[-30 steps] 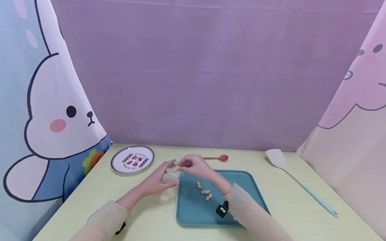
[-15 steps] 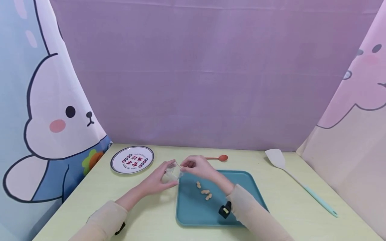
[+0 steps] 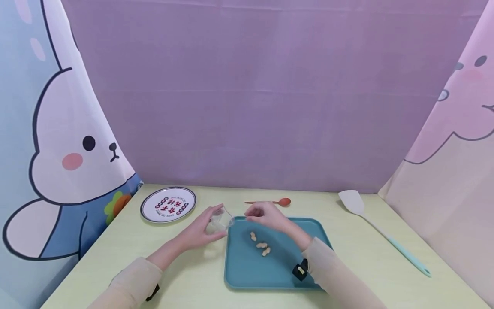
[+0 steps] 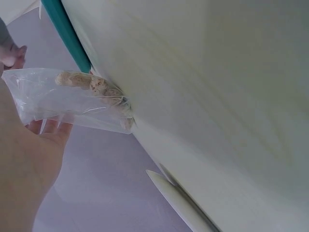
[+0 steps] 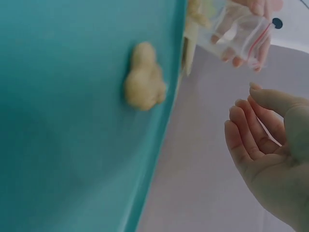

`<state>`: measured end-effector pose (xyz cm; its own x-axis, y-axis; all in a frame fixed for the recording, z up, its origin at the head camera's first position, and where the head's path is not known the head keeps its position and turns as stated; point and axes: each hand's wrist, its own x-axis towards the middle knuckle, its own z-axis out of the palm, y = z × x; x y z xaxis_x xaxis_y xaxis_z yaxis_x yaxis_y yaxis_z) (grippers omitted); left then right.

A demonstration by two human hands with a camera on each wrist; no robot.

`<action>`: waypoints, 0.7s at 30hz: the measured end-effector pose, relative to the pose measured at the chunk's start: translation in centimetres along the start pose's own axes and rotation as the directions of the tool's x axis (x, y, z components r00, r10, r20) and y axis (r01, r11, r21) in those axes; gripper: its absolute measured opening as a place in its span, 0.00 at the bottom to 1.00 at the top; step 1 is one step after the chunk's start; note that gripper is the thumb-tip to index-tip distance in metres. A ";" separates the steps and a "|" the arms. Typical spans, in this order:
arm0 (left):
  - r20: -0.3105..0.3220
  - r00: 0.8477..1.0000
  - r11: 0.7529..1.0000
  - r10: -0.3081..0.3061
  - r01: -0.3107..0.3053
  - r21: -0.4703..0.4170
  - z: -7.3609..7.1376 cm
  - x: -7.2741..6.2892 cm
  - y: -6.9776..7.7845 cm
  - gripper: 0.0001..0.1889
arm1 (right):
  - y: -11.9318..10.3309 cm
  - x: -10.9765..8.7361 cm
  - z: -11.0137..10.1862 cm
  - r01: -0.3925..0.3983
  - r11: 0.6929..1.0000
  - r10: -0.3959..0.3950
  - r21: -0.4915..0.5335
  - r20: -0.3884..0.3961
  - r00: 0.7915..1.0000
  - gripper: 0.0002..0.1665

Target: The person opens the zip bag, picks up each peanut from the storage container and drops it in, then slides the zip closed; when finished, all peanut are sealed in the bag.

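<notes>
My left hand (image 3: 198,234) holds a clear zip bag (image 3: 221,221) between thumb and fingers, above the tray's left edge. The bag's mouth faces right, with a red zip strip showing in the right wrist view. Several unshelled peanuts (image 4: 99,87) lie at the bottom of the bag in the left wrist view. My right hand (image 5: 270,145) hovers just right of the bag, apart from it, fingers loosely bent and nothing visible between them. Below it, three peanuts (image 3: 261,245) rest on the teal tray (image 3: 247,274).
A white plate (image 3: 168,205) with red lettering stands at the back left. Behind the right hand lies a red spoon (image 3: 284,201). To the right is a long white spatula (image 3: 352,201) with a mint handle. A purple curtain (image 3: 247,94) hangs behind the table.
My right hand has drawn back to the right from the bag's mouth, which it was touching earlier. The left hand and bag stay in place. More of the spoon's handle now shows.
</notes>
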<state>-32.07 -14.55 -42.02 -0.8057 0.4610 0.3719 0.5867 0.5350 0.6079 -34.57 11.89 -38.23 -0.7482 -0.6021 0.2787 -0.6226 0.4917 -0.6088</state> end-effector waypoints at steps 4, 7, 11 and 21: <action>0.004 1.000 1.000 -0.004 0.004 -0.006 0.1 0.0 -0.1 0.45 | 1.3 -0.7 0.0 -0.018 1.000 0.018 0.000 0.040 0.999 0.12; 0.007 1.000 1.000 -0.007 0.007 -0.002 0.2 0.0 -0.1 0.45 | 2.1 -1.0 0.0 -0.027 1.000 0.027 0.004 0.077 0.997 0.12; 0.011 1.000 1.000 -0.006 0.006 0.007 0.2 0.0 0.0 0.45 | 3.0 -1.4 -0.1 -0.028 1.000 0.028 -0.005 0.151 0.988 0.13; 0.013 1.000 1.000 -0.005 0.005 0.016 0.3 0.0 -0.2 0.44 | 3.3 -1.8 -0.3 -0.051 0.998 0.063 -0.043 0.318 0.946 0.15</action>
<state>-32.19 -14.46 -42.34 -0.8074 0.4676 0.3598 0.5842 0.5486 0.5982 -35.33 14.82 -40.51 -0.6736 -0.7390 -0.0109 -0.5927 0.5489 -0.5895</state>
